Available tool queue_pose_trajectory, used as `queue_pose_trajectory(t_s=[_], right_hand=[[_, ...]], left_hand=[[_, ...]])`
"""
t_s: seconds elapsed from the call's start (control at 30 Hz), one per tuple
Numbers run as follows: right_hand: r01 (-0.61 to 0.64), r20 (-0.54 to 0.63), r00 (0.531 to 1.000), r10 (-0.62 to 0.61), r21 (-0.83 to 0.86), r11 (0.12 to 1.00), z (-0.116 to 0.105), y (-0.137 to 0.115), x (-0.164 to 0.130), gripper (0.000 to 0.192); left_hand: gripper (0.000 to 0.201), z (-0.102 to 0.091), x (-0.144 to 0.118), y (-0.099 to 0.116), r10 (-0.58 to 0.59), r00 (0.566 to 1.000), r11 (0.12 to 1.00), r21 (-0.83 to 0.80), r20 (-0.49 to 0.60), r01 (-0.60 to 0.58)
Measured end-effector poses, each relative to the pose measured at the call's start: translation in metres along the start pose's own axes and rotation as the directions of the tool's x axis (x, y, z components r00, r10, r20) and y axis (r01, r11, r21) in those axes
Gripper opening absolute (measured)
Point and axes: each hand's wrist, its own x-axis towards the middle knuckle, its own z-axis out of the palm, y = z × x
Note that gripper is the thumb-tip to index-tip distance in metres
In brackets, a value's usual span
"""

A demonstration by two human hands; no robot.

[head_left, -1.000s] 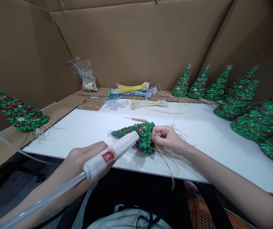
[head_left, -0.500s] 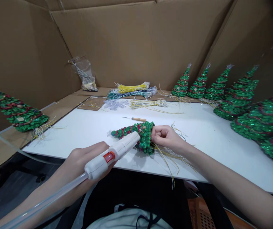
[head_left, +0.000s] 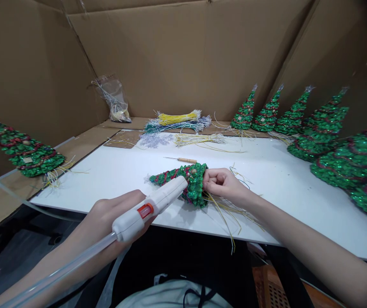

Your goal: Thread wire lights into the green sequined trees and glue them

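A small green Christmas tree (head_left: 197, 188) with red garland and a clear star tip lies on its side, its base towards the right. My left hand (head_left: 119, 214) is wrapped round a white hot glue gun (head_left: 151, 207), a clear glue stick trailing from its rear. The gun's nose is over the tree near its base, hiding part of it; I cannot tell whether they touch. My right hand (head_left: 220, 183) is closed at the tree's base, fingertips hidden by its rim. Yellow and white wires (head_left: 223, 209) spread from the base beneath that hand.
Several finished-looking trees (head_left: 269, 112) stand along the right side, and another tree (head_left: 26, 149) stands at left. An awl (head_left: 186, 161) lies behind the work. Wire bundles (head_left: 178, 119), clear stars (head_left: 156, 140) and a plastic bag (head_left: 115, 102) are farther back, before cardboard walls.
The glue gun and my left hand have shifted very slightly to the left. My right hand and the tree stay practically where they were.
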Motion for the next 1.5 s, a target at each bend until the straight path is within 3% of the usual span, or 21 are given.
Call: queue_pose_trajectory(t_s=[0.3,0.63,1.5], right_hand=[[-0.004,0.003,1.0,0.004,0.011,1.0,0.0,0.0,0.0,0.023],[-0.006,-0.002,1.0,0.006,0.005,1.0,0.0,-0.001,0.0,0.023],[-0.007,0.009,1.0,0.007,0.014,1.0,-0.001,0.003,0.0,0.022]], left_hand=[[0.017,-0.001,-0.001,-0.005,0.015,0.998,0.999,0.036,0.056,-0.017],[0.017,-0.002,-0.001,0.001,-0.04,0.999,0.998,0.054,0.034,0.038],[0.019,-0.009,0.006,0.004,0.021,0.996,0.999,0.035,0.087,-0.024]])
